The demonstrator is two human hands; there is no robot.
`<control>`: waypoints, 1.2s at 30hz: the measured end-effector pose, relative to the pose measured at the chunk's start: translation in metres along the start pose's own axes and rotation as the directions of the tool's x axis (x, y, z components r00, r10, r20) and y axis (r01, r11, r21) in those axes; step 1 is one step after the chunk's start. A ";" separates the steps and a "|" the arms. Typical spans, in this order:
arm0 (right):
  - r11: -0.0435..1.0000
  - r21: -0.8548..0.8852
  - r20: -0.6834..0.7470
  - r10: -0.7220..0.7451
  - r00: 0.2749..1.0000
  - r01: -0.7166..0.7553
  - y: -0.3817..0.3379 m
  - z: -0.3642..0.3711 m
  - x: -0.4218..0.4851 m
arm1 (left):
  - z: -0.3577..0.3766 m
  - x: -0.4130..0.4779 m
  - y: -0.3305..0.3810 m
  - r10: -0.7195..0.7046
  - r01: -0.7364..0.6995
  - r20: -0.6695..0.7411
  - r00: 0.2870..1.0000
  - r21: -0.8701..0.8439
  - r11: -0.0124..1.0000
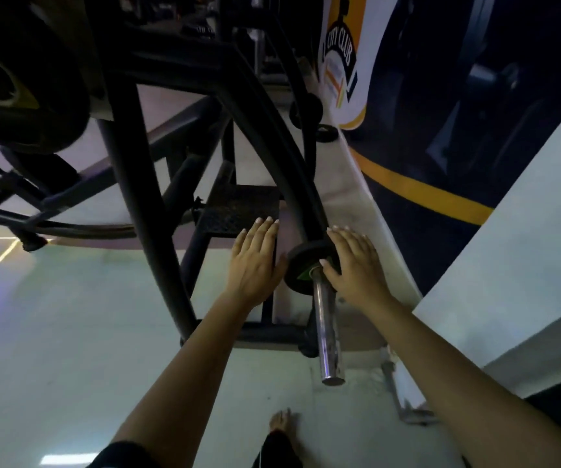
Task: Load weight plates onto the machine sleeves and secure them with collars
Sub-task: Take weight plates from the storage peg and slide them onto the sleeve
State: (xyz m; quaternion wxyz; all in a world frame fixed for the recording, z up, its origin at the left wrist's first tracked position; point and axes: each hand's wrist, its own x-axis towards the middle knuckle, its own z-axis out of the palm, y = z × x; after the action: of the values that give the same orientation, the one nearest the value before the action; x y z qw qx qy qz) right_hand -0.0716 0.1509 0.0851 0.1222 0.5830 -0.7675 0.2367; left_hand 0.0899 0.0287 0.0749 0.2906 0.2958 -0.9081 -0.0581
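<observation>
Head view: a small black round weight plate with a green mark (302, 270) sits on the polished chrome cylindrical sleeve (327, 327), pushed to the inner end where the sleeve meets the black tubular steel machine frame (157, 251). Most of the sleeve's length toward the camera is bare. The left hand (255, 261) lies flat, fingers spread, its thumb edge against the plate's left rim. The right hand (356, 265) is equally open, its thumb on the plate's face beside the sleeve; neither hand grasps anything. This looks like the seating of a plate. No collar is in sight, so the next move probably calls for fetching another plate or a collar and sliding it up the bare sleeve against this plate.
</observation>
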 end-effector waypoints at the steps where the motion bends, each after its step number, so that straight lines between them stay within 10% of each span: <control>1: 0.999 -0.006 0.027 0.036 0.999 -0.036 0.018 0.016 0.014 | 0.025 0.017 -0.009 -0.023 0.023 0.045 0.999 -0.017 1.000; 14: 0.948 0.024 0.594 0.242 0.767 -0.317 0.136 0.124 0.085 | 0.188 0.088 -0.060 -0.049 0.253 0.557 0.829 -0.296 0.921; 24: 0.913 0.153 0.618 0.210 0.757 -0.378 0.134 0.117 0.062 | 0.184 0.075 -0.054 -0.048 0.344 0.711 0.701 -0.279 0.896; 36: 0.879 0.236 0.642 0.179 0.746 -0.414 0.063 0.042 -0.105 | 0.100 -0.085 0.025 -0.031 0.273 0.635 0.772 -0.288 0.918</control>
State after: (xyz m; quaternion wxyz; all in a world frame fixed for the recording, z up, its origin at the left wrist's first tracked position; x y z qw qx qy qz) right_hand -0.0978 0.2302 -0.0135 -0.2780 0.5074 -0.7924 0.1933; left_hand 0.0769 0.0909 -0.0429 0.0206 0.2749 -0.8982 -0.3425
